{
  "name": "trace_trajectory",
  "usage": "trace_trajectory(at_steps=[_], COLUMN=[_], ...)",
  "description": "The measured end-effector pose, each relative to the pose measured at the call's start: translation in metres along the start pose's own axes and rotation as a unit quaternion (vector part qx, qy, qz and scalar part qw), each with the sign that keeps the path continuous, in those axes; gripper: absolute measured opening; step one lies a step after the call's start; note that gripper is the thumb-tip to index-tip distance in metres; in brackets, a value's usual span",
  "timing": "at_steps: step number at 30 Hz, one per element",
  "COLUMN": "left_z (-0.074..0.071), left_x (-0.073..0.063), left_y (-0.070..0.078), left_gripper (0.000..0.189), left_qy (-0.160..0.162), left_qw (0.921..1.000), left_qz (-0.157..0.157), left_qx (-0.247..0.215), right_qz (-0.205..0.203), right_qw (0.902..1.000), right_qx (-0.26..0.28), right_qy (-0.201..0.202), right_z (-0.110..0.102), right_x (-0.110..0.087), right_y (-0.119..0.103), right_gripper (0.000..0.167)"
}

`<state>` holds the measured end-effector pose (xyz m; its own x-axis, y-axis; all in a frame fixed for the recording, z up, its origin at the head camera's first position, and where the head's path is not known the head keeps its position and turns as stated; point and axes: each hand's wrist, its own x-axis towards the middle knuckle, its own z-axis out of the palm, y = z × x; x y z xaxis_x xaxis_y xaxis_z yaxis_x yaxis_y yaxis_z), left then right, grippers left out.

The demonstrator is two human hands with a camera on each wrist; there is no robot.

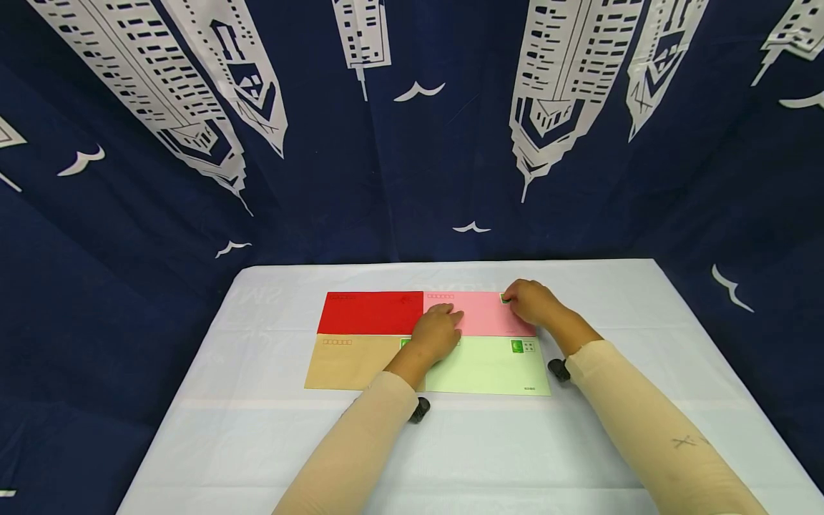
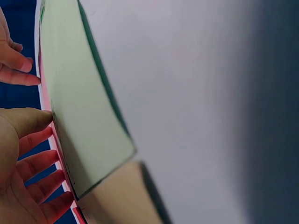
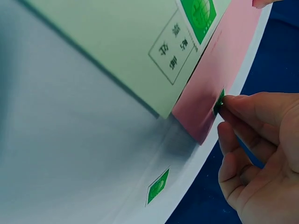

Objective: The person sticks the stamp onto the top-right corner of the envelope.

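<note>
My right hand [image 1: 533, 303] pinches a small green stamp [image 3: 218, 102] between thumb and fingertip, at the upper right corner of the pink envelope [image 1: 479, 315]. My left hand [image 1: 436, 335] rests with spread fingers on the pink envelope's left part. It also covers bits of the tan envelope [image 1: 354, 365] and the light green envelope [image 1: 489, 372] in the head view. On the light green envelope, a green stamp [image 1: 517, 346] sits beside a small printed box at its upper right. Partly behind my left hand, another green stamp [image 1: 404, 342] shows on the tan envelope.
A red envelope [image 1: 370, 313] lies left of the pink one; the envelopes form a two-by-two block on the white tablecloth [image 1: 270, 429]. A loose green stamp [image 3: 157, 187] lies on the cloth beyond the pink envelope's corner. Behind the table hangs a dark blue patterned curtain [image 1: 322, 193].
</note>
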<state>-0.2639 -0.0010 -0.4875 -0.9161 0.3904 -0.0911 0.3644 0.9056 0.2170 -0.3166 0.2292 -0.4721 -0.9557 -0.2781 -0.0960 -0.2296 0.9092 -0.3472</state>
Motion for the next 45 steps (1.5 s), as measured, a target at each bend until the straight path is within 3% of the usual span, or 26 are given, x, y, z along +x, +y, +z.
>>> trace_trajectory(at_steps=[9, 17, 25, 45], left_z=[0.0, 0.0, -0.001, 0.0], left_x=[0.001, 0.002, 0.002, 0.001], left_y=[0.001, 0.002, 0.002, -0.001], left_gripper=[0.046, 0.046, 0.046, 0.045], left_qy=[-0.009, -0.004, -0.003, 0.001], left_qw=[0.9999, 0.9997, 0.9996, 0.9999], left_qz=[-0.005, 0.004, 0.004, 0.004], left_qx=[0.006, 0.023, 0.027, 0.016], right_qz=[0.038, 0.022, -0.001, 0.032], right_qw=[0.9989, 0.9995, 0.9991, 0.9988], right_qx=[0.028, 0.008, -0.027, -0.027], right_qy=[0.004, 0.022, 0.033, 0.026], right_z=[-0.002, -0.001, 0.002, 0.007], right_x=[0.013, 0.019, 0.021, 0.02], right_y=[0.003, 0.005, 0.006, 0.002], right_gripper=[0.018, 0.008, 0.011, 0.012])
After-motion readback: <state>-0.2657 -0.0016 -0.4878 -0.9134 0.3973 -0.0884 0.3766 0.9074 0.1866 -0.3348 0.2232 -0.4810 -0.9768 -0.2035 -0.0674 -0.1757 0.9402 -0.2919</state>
